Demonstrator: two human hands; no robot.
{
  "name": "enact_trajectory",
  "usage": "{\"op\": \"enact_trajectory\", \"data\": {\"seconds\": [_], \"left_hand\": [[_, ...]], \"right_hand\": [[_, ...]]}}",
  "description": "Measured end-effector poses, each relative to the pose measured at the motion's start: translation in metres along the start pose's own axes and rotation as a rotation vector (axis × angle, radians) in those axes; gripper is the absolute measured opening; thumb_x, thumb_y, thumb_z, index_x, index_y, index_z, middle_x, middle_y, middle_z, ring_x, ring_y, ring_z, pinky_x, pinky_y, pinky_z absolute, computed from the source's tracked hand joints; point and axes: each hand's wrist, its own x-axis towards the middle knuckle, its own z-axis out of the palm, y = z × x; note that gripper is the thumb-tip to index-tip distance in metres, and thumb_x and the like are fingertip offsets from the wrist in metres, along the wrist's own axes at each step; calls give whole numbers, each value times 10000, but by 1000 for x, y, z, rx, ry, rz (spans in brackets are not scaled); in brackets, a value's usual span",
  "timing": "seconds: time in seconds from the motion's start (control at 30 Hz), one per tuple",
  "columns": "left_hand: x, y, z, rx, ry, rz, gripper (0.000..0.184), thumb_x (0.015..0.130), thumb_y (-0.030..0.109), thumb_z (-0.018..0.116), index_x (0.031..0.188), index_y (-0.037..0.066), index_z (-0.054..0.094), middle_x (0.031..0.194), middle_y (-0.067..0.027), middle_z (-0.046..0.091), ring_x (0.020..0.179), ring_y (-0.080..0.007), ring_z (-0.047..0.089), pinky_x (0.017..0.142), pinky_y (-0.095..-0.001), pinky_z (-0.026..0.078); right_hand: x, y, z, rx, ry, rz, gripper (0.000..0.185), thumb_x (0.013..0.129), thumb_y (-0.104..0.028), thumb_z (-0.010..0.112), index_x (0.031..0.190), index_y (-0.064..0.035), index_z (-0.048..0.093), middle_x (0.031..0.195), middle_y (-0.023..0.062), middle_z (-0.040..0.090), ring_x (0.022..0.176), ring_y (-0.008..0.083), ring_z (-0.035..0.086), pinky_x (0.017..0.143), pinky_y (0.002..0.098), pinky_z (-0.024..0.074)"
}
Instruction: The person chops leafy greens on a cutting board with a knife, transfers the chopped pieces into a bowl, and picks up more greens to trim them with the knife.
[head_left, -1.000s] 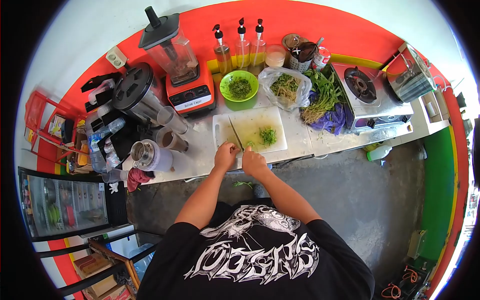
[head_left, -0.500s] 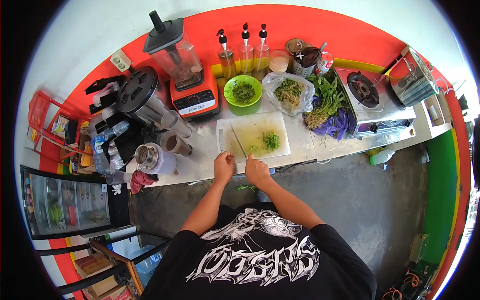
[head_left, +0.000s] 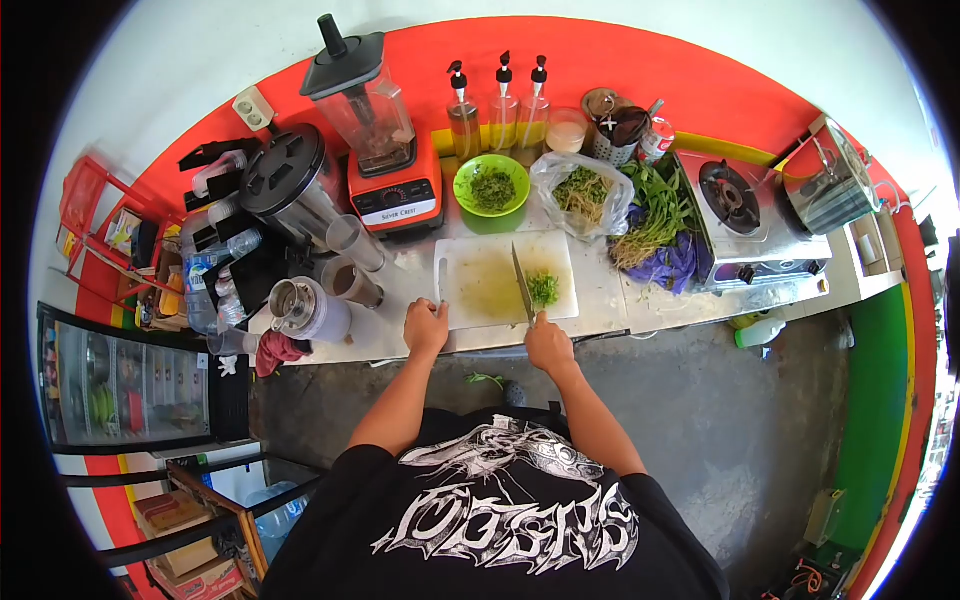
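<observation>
My right hand (head_left: 549, 343) is closed round the handle of a knife (head_left: 522, 280), whose blade points away from me over the white cutting board (head_left: 490, 300). Chopped greens (head_left: 543, 289) lie in a small pile just right of the blade. At the board's lower left corner, my left hand (head_left: 427, 327) has its fingers curled at the edge; whether it grips anything is too small to tell. Behind the board stands a green bowl (head_left: 492, 190) with chopped greens inside.
A plastic bag of stems (head_left: 583, 197) and leafy greens (head_left: 655, 220) lie right of the bowl, beside a gas stove (head_left: 760, 215). To the left are a red blender (head_left: 395, 195), plastic cups (head_left: 352, 281) and a steel-topped jug (head_left: 310, 310).
The knife and my right hand have moved right, and the blade now stands beside the chopped pile. My left hand has shifted left to the board's corner.
</observation>
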Motion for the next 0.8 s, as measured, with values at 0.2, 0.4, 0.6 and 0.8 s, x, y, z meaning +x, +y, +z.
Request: {"op": "enact_trajectory", "data": {"seconds": [0.2, 0.4, 0.6, 0.8], "left_hand": [[13, 4, 1, 166, -79, 36, 372, 898, 395, 664, 956, 28, 686, 1041, -185, 680, 960, -387, 679, 835, -485, 547], [14, 14, -14, 310, -173, 120, 376, 846, 371, 667, 935, 10, 720, 875, -211, 718, 845, -414, 700, 805, -498, 560], [-5, -12, 7, -58, -42, 67, 295, 837, 253, 664, 979, -4, 677, 828, -213, 714, 798, -388, 705, 761, -453, 555], [1, -15, 10, -611, -138, -201, 442, 892, 246, 629, 1251, 4, 542, 816, -145, 706, 727, -268, 698, 721, -411, 553]], "right_hand": [[-1, 17, -16, 29, 25, 51, 334, 954, -260, 510, 1141, 16, 506, 997, 326, 680, 962, 504, 655, 877, 569, 506], [-8, 40, -41, 110, 36, -228, 326, 913, -295, 611, 1041, 2, 564, 907, 296, 672, 901, 498, 634, 824, 566, 487], [-16, 56, -61, 201, 51, -252, 312, 891, -283, 657, 1015, -1, 609, 904, 266, 684, 887, 477, 643, 795, 554, 496], [-18, 64, -67, 242, 68, -246, 292, 887, -247, 666, 997, 19, 615, 846, 276, 669, 846, 488, 632, 758, 544, 486]]}}
